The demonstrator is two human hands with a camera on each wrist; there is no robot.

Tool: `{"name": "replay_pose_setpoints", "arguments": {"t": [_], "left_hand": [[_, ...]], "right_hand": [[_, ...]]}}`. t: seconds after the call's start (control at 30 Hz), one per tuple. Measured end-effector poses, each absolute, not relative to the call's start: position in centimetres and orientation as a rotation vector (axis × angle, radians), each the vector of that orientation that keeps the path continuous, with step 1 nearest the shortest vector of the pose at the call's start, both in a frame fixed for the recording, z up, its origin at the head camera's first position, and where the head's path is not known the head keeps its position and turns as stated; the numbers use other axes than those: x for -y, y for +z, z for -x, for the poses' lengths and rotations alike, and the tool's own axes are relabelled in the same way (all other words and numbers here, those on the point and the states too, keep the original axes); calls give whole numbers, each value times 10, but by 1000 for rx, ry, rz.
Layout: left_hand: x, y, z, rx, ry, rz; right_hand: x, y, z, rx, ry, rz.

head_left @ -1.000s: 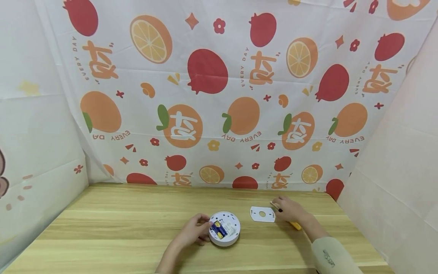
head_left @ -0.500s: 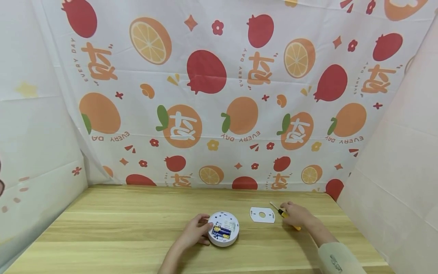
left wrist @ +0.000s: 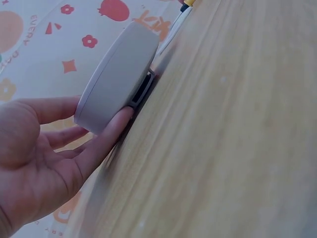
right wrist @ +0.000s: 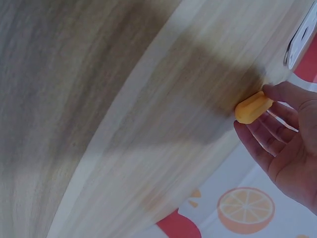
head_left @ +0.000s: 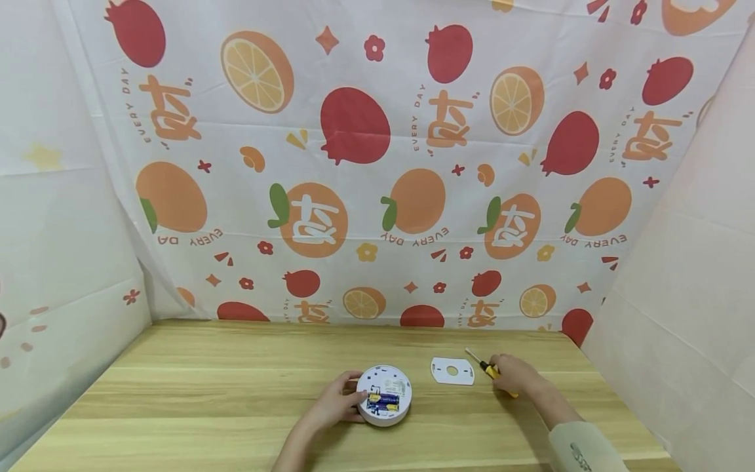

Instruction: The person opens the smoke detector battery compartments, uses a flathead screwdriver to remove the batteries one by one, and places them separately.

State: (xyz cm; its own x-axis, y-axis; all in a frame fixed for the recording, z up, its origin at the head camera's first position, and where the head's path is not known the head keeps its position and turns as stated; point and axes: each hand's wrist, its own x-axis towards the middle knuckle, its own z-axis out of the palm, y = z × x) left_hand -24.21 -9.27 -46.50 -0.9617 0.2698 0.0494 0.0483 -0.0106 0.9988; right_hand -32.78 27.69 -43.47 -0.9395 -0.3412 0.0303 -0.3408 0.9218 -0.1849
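A round white smoke detector point(head_left: 394, 380) lies on the table with its back up and blue-and-yellow batteries point(head_left: 383, 401) showing. My left hand point(head_left: 331, 401) grips its left edge, thumb on the rim. In the left wrist view, the detector point(left wrist: 116, 69) appears side-on, held between the fingers of the left hand point(left wrist: 42, 158). Farther right, my right hand point(head_left: 518, 375) holds a yellow-and-black screwdriver point(head_left: 489, 370), its shaft pointing up and left. The right wrist view has the yellow handle point(right wrist: 252, 108) of that screwdriver between thumb and fingers of the right hand point(right wrist: 297, 144).
A flat white mounting plate point(head_left: 441, 375) with a central hole lies between the detector and the screwdriver. The wood-grain table point(head_left: 236, 393) ends at a fruit-print cloth point(head_left: 366, 275) behind. Pale cloth walls point(head_left: 71, 262) stand at both sides.
The detector has turned under my left hand, so its batteries now lie level instead of slanted. My right hand has moved right and nearer, off the screwdriver's shaft to its handle.
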Motion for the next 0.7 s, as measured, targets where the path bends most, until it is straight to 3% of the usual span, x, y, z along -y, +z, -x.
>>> {"name": "replay_pose_setpoints", "arguments": {"t": [0.7], "left_hand": [[89, -458, 241, -2080, 2126, -254]], "right_hand": [[-280, -434, 324, -3047, -450, 433]]}}
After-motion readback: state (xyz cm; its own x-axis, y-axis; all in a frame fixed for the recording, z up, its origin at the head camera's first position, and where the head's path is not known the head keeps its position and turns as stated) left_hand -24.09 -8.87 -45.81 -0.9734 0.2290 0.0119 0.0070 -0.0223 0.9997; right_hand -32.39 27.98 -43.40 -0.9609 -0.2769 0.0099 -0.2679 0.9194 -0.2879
